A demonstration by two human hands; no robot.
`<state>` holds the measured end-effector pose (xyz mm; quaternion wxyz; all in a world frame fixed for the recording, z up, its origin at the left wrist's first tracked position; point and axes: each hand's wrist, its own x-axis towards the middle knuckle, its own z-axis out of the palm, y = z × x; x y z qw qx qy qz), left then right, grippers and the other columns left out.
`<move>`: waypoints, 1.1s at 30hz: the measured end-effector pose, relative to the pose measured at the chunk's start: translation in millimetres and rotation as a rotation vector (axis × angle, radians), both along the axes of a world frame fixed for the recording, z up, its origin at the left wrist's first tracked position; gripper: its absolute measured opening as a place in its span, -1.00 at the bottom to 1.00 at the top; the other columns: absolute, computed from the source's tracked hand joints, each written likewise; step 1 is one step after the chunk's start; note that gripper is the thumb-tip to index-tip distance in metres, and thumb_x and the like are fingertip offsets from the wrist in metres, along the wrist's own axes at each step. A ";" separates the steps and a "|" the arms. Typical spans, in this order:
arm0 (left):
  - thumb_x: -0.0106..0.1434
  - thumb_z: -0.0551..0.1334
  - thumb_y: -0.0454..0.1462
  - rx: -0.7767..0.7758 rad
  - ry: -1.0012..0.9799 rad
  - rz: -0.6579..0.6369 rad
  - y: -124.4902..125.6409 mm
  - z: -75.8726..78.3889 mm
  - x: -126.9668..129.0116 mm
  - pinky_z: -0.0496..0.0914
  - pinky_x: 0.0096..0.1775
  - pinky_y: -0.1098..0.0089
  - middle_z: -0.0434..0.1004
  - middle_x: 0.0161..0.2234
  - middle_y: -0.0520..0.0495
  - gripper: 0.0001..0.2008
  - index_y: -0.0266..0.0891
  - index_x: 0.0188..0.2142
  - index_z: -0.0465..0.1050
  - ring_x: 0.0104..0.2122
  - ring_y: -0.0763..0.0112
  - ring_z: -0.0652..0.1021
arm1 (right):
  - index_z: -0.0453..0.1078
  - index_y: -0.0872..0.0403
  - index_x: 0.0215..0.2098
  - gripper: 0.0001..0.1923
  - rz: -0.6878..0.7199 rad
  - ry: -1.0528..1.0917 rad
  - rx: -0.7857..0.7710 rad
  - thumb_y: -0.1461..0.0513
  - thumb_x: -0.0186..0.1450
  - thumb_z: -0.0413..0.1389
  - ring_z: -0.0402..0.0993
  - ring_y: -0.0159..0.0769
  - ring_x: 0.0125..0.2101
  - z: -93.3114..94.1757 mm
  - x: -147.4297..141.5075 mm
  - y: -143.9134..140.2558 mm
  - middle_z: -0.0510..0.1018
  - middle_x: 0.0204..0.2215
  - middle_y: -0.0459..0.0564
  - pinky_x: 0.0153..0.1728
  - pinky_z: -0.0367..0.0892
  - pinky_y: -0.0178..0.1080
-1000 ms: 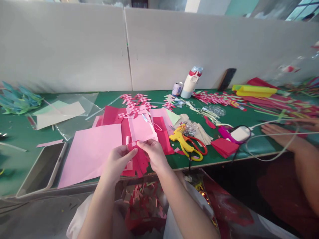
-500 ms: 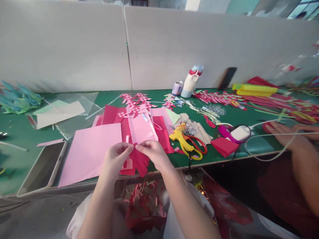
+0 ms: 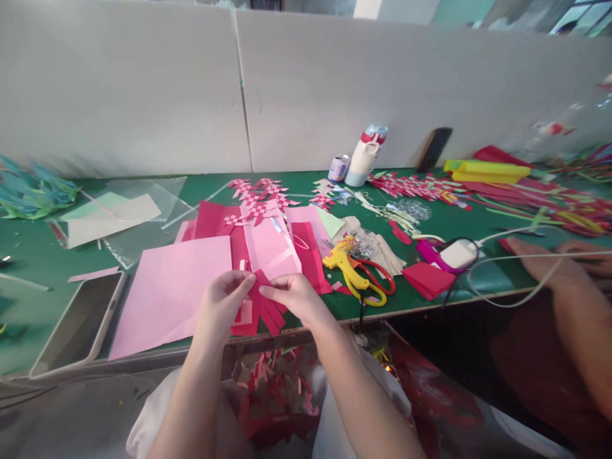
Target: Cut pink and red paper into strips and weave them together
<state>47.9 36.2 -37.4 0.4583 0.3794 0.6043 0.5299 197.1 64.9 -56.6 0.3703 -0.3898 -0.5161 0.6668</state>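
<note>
Pinching a dark red cut paper piece point(image 3: 262, 306) from both sides, the left hand point(image 3: 222, 306) and the right hand point(image 3: 294, 298) meet at the near edge of the green worktop point(image 3: 444, 223), thumbs and forefingers closed on its upper part while its slit strips hang toward six o'clock. A large pink sheet point(image 3: 174, 287) lies just at nine o'clock of the hands. At three o'clock rest yellow-handled scissors point(image 3: 351, 275), touching a red-handled pair. Woven pink-and-red pieces point(image 3: 261, 197) lie at twelve o'clock, and a white bottle point(image 3: 362, 159) stands toward one o'clock. Another person's hand point(image 3: 540, 264) rests flat on the worktop far at three o'clock.
</note>
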 end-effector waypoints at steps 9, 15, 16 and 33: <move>-0.06 0.31 0.13 -0.010 -0.093 0.080 3.3 -6.1 -0.4 0.36 -0.46 0.44 0.49 -0.60 -0.04 -0.47 -0.34 -0.42 0.51 -0.55 0.42 0.47 | 0.57 0.13 -0.43 -0.63 -0.026 0.078 -0.086 -0.01 -0.03 0.31 0.47 -0.31 -0.47 -1.7 -1.3 1.1 0.59 -0.52 -0.04 -0.35 0.31 -0.27; -0.03 0.31 0.11 -0.016 -0.107 0.067 3.0 -6.3 -3.7 0.35 -0.47 0.46 0.48 -0.59 -0.04 -0.50 -0.34 -0.42 0.51 -0.54 0.44 0.47 | 0.57 0.14 -0.45 -0.65 -0.052 0.080 -0.097 0.02 -0.05 0.34 0.49 -0.29 -0.46 -3.7 -2.0 2.1 0.61 -0.50 -0.02 -0.32 0.34 -0.25; -0.04 0.33 0.09 -0.020 -0.076 0.055 2.6 -5.3 -3.9 0.34 -0.47 0.47 0.47 -0.60 -0.02 -0.52 -0.33 -0.42 0.51 -0.55 0.45 0.46 | 0.57 0.14 -0.45 -0.65 -0.043 0.077 -0.094 0.02 -0.04 0.33 0.50 -0.30 -0.46 -3.1 -1.6 1.8 0.61 -0.50 -0.02 -0.32 0.34 -0.25; -0.10 0.36 -0.17 -0.133 0.198 -0.032 -0.1 -2.8 1.8 0.24 -0.55 0.46 0.51 -0.59 0.00 -0.65 -0.25 -0.31 0.43 -0.58 0.43 0.47 | 0.55 0.10 -0.43 -0.83 -0.102 -0.340 0.192 0.16 0.05 0.27 0.52 -0.15 -0.32 -9.6 20.1 28.9 0.61 -0.40 0.02 -0.33 0.34 -0.22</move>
